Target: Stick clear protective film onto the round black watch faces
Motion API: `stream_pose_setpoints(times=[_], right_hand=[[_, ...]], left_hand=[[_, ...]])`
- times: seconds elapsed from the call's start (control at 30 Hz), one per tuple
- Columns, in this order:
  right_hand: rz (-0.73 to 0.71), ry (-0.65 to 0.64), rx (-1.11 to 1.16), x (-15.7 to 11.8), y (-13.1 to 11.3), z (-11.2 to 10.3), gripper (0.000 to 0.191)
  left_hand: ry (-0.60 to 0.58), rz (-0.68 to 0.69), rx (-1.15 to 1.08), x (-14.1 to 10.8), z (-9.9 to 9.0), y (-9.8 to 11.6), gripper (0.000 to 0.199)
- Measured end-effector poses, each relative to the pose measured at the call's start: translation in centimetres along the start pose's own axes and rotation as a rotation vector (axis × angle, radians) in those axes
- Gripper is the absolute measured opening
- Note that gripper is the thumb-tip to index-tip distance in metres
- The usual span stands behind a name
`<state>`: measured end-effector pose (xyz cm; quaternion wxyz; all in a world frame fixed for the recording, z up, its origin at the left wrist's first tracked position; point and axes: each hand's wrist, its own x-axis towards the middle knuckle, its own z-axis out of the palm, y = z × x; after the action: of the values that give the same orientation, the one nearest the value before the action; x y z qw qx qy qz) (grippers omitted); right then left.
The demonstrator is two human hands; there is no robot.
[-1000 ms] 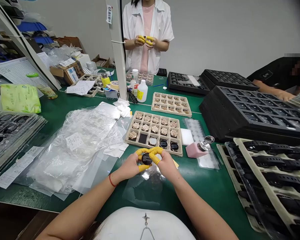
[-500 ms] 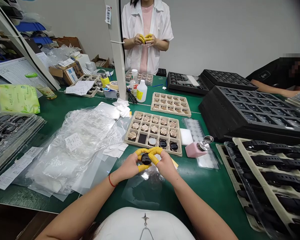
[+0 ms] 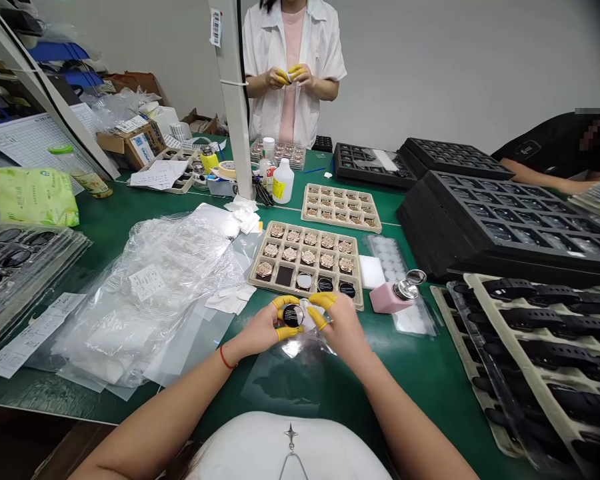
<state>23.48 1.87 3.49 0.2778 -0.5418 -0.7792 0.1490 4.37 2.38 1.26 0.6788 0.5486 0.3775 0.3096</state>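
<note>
Yellow finger covers show on both of my hands. My left hand [image 3: 275, 321] grips a round black disc [image 3: 293, 315] with pale print by its edge. Just right of the disc, my right hand [image 3: 333, 319] pinches a white piece [image 3: 312, 312], perhaps film or wipe; its lower part is blurred. Beyond my hands lies a beige compartment tray [image 3: 254, 280] with gold watch cases, and with black discs and a whitish disc in its front row. Clear plastic [image 3: 285, 373] lies on the green table below my hands.
A pink pump bottle [image 3: 387, 298] and a white pad [image 3: 373, 274] stand right of the tray. Crumpled plastic bags [image 3: 145, 293] cover the left. Black trays [image 3: 480, 257] and watch straps [image 3: 545, 323] fill the right. A person [image 3: 294, 73] stands opposite.
My right hand has moved slightly right, off the disc, and a white piece now shows between its fingers. The disc stays in my left hand, its face now more visible.
</note>
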Motion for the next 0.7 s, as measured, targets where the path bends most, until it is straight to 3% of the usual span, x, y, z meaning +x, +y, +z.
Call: stream_pose_setpoints(times=[0.07, 0.17, 0.23, 0.33, 0.5, 0.6, 0.7], right_hand=[[0.047, -0.013, -0.228, -1.3, 1.8, -0.6, 0.015], [0.249, -0.088, -0.458, -4.0, 5.0, -0.4, 0.012], [0.351, -0.096, -0.462, -5.7, 6.6, 0.3, 0.015], [0.384, -0.008, -0.300, -7.0, 7.4, 1.3, 0.017], [0.276, 0.129, 0.063, -5.5, 4.1, 1.6, 0.020], [0.187, 0.087, 0.212, -4.0, 1.2, 1.6, 0.020], [0.060, 0.016, 0.202, -3.1, -0.7, 2.1, 0.019]], left_hand=[[-0.013, -0.032, -0.041, 0.3, 0.2, -0.6, 0.053], [-0.033, -0.087, -0.054, 0.6, 0.5, -1.6, 0.055], [-0.036, -0.100, -0.055, 0.8, 0.6, -2.1, 0.056], [-0.043, -0.094, -0.065, 1.0, 0.5, -2.6, 0.055], [-0.044, -0.079, -0.053, 1.0, 0.5, -2.9, 0.054], [-0.069, -0.053, -0.075, 0.9, 0.6, -2.8, 0.055], [-0.086, -0.041, -0.065, 0.8, 0.5, -2.7, 0.054]])
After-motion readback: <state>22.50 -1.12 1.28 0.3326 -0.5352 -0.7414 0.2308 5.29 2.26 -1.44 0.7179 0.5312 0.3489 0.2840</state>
